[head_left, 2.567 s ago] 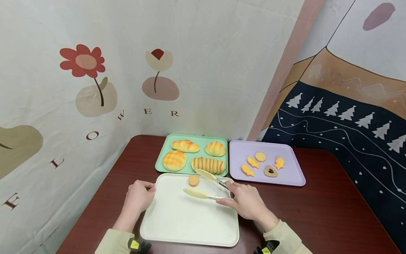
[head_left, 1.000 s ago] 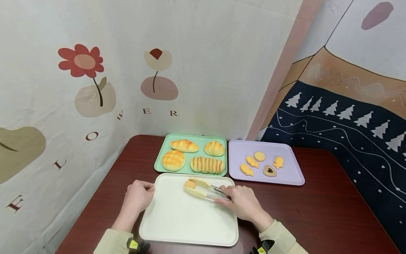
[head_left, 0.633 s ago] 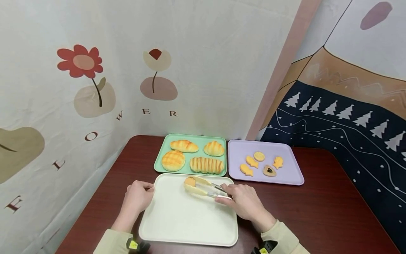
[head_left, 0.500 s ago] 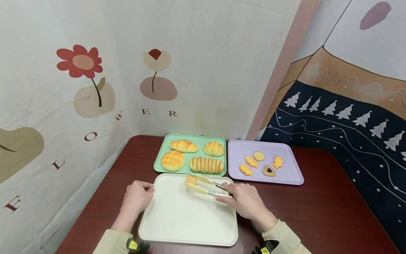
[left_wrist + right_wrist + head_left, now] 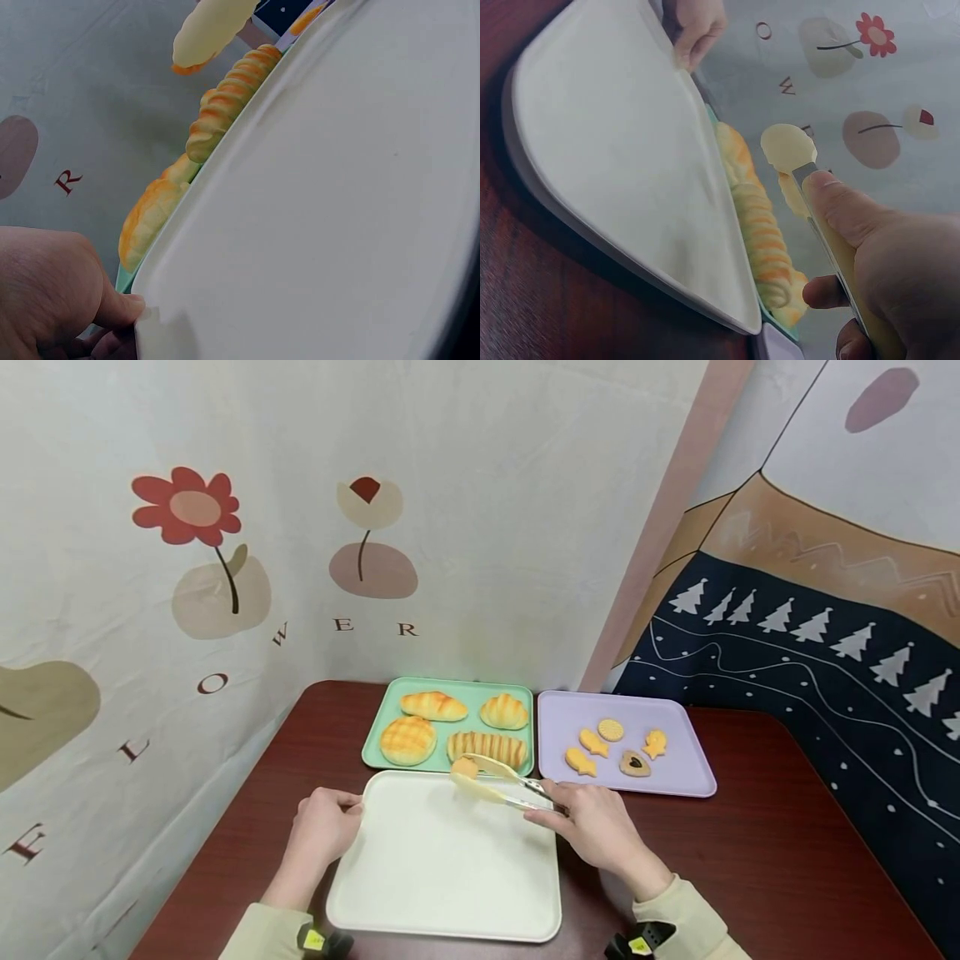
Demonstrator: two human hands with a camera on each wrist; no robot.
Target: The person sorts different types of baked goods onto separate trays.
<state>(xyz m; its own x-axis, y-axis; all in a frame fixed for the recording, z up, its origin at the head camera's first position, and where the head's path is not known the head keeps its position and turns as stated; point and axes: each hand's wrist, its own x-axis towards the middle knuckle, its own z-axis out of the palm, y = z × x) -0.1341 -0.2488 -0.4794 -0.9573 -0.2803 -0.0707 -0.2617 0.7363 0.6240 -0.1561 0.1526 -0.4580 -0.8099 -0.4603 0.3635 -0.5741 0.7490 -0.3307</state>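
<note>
My right hand [image 5: 596,824] grips a pair of tongs [image 5: 491,792] with cream tips and metal arms. A small round tan cookie [image 5: 464,767] is held between the tips, raised over the far edge of the white tray [image 5: 442,877]. It overlaps the striped bread roll [image 5: 487,748] in the head view. In the left wrist view, one tong tip hides most of the cookie [image 5: 193,68]. My left hand [image 5: 327,827] pinches the white tray's left rim near its far corner, thumb on top.
Behind the white tray, a green tray [image 5: 372,745] holds several breads, including a round bun [image 5: 407,741] and a croissant [image 5: 504,712]. A lilac tray [image 5: 686,772] at the right bears several cookies, one heart-shaped [image 5: 634,764]. A printed curtain [image 5: 480,527] stands behind the dark red table [image 5: 750,852].
The tongs, earlier spread around the cookie on the white tray, have closed on it. They have since lifted it up and slightly rightward toward the green tray. My left hand stays at the rim.
</note>
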